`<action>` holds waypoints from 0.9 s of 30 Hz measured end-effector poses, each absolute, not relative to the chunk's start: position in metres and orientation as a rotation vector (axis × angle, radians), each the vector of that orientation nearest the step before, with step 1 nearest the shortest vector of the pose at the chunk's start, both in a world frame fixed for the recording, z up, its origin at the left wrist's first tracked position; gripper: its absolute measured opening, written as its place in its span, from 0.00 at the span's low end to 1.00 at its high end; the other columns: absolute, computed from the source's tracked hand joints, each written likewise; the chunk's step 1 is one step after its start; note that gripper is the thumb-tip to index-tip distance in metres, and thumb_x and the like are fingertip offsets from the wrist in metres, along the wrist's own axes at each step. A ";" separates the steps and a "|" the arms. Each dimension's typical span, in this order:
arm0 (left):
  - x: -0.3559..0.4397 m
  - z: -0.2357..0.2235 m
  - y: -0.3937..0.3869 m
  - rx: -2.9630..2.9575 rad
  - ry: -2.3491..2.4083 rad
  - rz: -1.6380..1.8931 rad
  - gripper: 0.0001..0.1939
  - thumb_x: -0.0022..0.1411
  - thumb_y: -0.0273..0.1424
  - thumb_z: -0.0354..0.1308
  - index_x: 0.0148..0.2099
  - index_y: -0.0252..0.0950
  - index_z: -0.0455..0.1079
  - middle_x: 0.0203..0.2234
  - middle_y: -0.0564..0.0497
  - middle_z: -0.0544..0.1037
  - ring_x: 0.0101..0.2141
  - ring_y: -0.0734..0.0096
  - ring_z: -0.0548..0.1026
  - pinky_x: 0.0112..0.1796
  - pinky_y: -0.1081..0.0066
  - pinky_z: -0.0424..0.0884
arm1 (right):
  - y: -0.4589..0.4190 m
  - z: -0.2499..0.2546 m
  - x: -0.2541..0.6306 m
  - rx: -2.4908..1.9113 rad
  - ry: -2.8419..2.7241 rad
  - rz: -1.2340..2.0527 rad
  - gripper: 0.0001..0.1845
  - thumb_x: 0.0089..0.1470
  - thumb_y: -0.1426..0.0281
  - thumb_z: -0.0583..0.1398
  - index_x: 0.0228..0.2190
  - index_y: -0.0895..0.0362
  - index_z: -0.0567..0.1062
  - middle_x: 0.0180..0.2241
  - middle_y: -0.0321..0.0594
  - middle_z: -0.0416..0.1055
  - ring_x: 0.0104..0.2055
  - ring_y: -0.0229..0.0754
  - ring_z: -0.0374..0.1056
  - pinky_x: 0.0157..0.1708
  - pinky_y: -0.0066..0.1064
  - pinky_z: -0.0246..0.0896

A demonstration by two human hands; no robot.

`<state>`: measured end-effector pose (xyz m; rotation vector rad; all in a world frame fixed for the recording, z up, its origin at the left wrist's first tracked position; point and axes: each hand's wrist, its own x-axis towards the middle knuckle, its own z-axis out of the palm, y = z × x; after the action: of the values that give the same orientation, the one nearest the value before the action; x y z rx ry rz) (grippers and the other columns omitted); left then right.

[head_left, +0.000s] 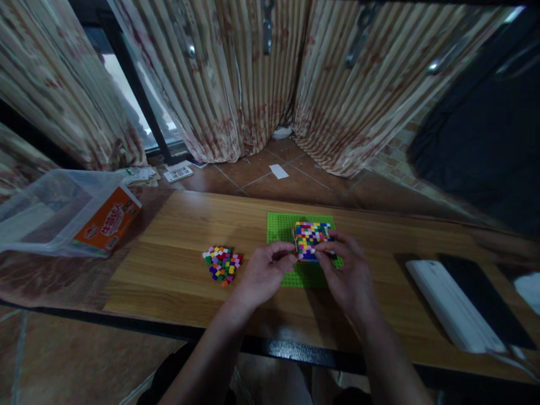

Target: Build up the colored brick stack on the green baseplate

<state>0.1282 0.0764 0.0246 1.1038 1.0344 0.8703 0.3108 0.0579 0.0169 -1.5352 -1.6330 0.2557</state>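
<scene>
A block built of many small multicoloured bricks [311, 235] stands on a green baseplate [280, 226] on the wooden table. My left hand [262, 274] has its fingers curled, fingertips touching the block's near left side. My right hand [346, 271] pinches the block's near right edge with thumb and fingers. A loose pile of small coloured bricks [223, 264] lies on the table to the left of my left hand.
A clear plastic bag with an orange box [107, 220] lies at the table's left end. A white flat device [451, 304] and a black flat thing [485, 298] rest at the right. Striped curtains [236, 73] hang behind, above a tiled floor.
</scene>
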 end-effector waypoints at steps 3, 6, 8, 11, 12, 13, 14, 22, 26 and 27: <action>0.128 0.023 0.076 1.098 1.025 0.872 0.12 0.60 0.30 0.60 0.46 0.34 0.75 0.32 0.50 0.78 0.33 0.70 0.74 0.36 0.71 0.69 | 0.058 0.017 0.311 -1.539 -1.609 0.286 0.09 0.58 0.63 0.60 0.31 0.51 0.79 0.51 0.45 0.70 0.55 0.53 0.66 0.54 0.51 0.61; 0.128 0.021 0.076 1.101 1.031 0.876 0.12 0.60 0.30 0.61 0.46 0.34 0.75 0.31 0.50 0.78 0.32 0.71 0.74 0.35 0.71 0.69 | 0.059 0.016 0.313 -1.541 -1.571 0.316 0.08 0.57 0.63 0.61 0.31 0.52 0.79 0.50 0.46 0.70 0.54 0.52 0.67 0.55 0.50 0.61; 0.128 0.021 0.076 1.101 1.031 0.874 0.11 0.60 0.29 0.61 0.46 0.34 0.74 0.31 0.50 0.78 0.32 0.71 0.74 0.35 0.70 0.69 | 0.059 0.016 0.313 -1.534 -1.535 0.338 0.08 0.56 0.63 0.61 0.32 0.53 0.78 0.49 0.46 0.71 0.54 0.51 0.68 0.55 0.49 0.61; 0.127 0.019 0.077 1.107 1.025 0.867 0.12 0.60 0.29 0.60 0.46 0.33 0.74 0.31 0.51 0.77 0.32 0.71 0.73 0.36 0.70 0.69 | 0.059 0.018 0.311 -1.545 -1.474 0.352 0.09 0.56 0.63 0.61 0.35 0.54 0.77 0.50 0.47 0.71 0.53 0.50 0.68 0.55 0.48 0.61; 0.127 0.019 0.077 1.111 1.023 0.865 0.12 0.60 0.29 0.61 0.46 0.33 0.74 0.31 0.51 0.77 0.31 0.72 0.72 0.35 0.70 0.69 | 0.059 0.018 0.309 -1.557 -1.456 0.347 0.10 0.55 0.62 0.61 0.36 0.54 0.77 0.50 0.47 0.71 0.53 0.50 0.68 0.54 0.48 0.61; 0.127 0.018 0.077 1.115 1.023 0.865 0.12 0.60 0.30 0.61 0.46 0.33 0.74 0.30 0.51 0.76 0.31 0.72 0.72 0.35 0.70 0.69 | 0.059 0.018 0.307 -1.572 -1.441 0.339 0.10 0.55 0.61 0.61 0.36 0.54 0.77 0.49 0.47 0.71 0.52 0.50 0.68 0.54 0.48 0.62; 0.126 0.018 0.077 1.120 1.022 0.867 0.12 0.60 0.30 0.61 0.47 0.33 0.74 0.30 0.51 0.76 0.30 0.72 0.72 0.35 0.71 0.68 | 0.060 0.019 0.305 -1.587 -1.429 0.329 0.11 0.55 0.61 0.62 0.36 0.54 0.77 0.49 0.47 0.71 0.52 0.50 0.68 0.54 0.48 0.62; 0.123 0.018 0.077 1.143 1.048 0.888 0.14 0.60 0.30 0.61 0.48 0.32 0.74 0.29 0.51 0.75 0.29 0.73 0.71 0.32 0.71 0.66 | 0.062 0.015 0.299 -1.638 -1.396 0.241 0.12 0.54 0.57 0.63 0.30 0.53 0.76 0.46 0.47 0.71 0.50 0.53 0.69 0.52 0.48 0.63; 0.119 0.021 0.077 1.172 1.061 0.890 0.14 0.61 0.30 0.59 0.48 0.32 0.74 0.29 0.52 0.75 0.29 0.73 0.71 0.32 0.71 0.66 | 0.063 0.012 0.301 -1.619 -1.439 0.176 0.11 0.54 0.57 0.63 0.29 0.51 0.76 0.45 0.46 0.72 0.47 0.53 0.71 0.48 0.48 0.66; 0.118 0.021 0.077 1.177 1.063 0.896 0.13 0.61 0.30 0.59 0.48 0.32 0.74 0.28 0.52 0.75 0.29 0.73 0.71 0.32 0.72 0.66 | 0.063 0.011 0.302 -1.619 -1.454 0.149 0.12 0.54 0.56 0.63 0.29 0.51 0.77 0.44 0.46 0.73 0.46 0.53 0.71 0.48 0.48 0.66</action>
<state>0.1179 0.0769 0.0211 1.1767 1.0628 0.8959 0.3019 0.0629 0.0109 -1.6188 -1.4537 0.1488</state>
